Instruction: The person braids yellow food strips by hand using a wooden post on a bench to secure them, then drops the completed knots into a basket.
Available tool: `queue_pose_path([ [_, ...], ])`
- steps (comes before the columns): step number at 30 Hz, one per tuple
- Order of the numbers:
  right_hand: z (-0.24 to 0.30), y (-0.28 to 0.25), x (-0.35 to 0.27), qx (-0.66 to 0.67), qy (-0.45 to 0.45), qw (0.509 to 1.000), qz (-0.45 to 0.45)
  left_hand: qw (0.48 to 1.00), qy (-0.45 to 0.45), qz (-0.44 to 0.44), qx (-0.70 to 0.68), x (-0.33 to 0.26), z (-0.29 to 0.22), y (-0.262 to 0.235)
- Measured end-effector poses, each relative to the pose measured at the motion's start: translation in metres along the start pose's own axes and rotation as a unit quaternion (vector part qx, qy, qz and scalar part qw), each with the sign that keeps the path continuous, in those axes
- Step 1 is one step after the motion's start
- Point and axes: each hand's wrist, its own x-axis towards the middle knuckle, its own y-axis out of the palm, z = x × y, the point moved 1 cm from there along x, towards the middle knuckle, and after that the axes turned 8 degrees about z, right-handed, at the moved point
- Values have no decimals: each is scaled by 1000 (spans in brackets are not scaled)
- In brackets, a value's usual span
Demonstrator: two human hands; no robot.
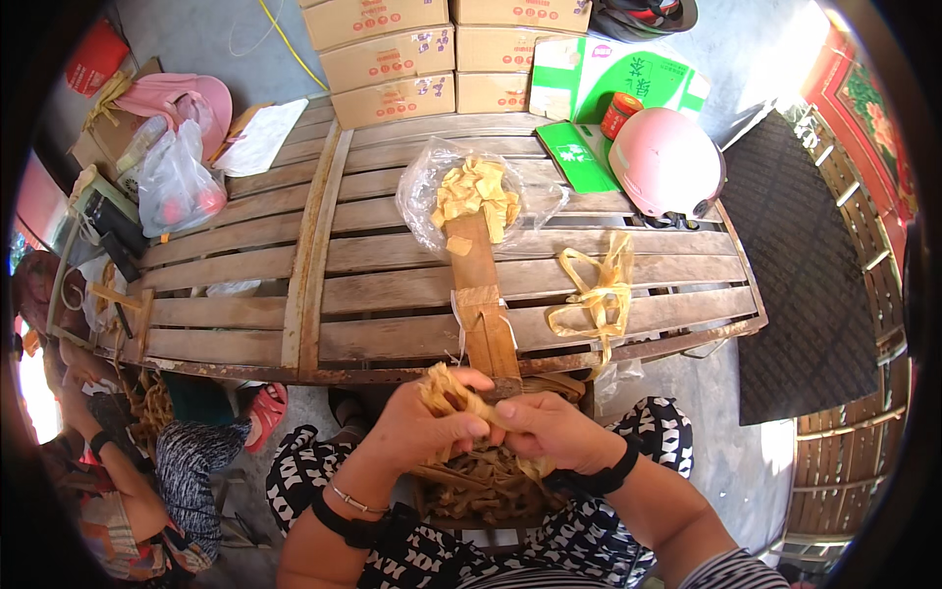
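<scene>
Over the tan strip pile [491, 486], near the table [392, 292], my left hand [420, 420] holds a crumpled yellow strip [444, 391], right hand [561, 432] pinching its end; light, even tension should keep it from tearing.

The board [473, 270] lies on the table [392, 291], left of the helmet [659, 160].

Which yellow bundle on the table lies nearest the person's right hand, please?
The looped bundle right of the plank; the crumpled heap, with clear plastic around it, lies farther, at the plank's far end.
</scene>
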Motion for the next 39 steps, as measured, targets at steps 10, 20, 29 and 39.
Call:
queue_pose_path([
  [10,5,-26,9,-167,-166,952,-195,989,18,-127,-71,18,24,-3],
  [20,10,-38,39,-590,-287,648,-387,938,78,-221,257,34,50,-25],
  [29,12,10,19,-611,-451,644,-91,966,-59,-156,-199,6,31,34],
  [39,29,15,0,-425,-352,825,-121,976,-56,207,-49,-21,-31,24],
])
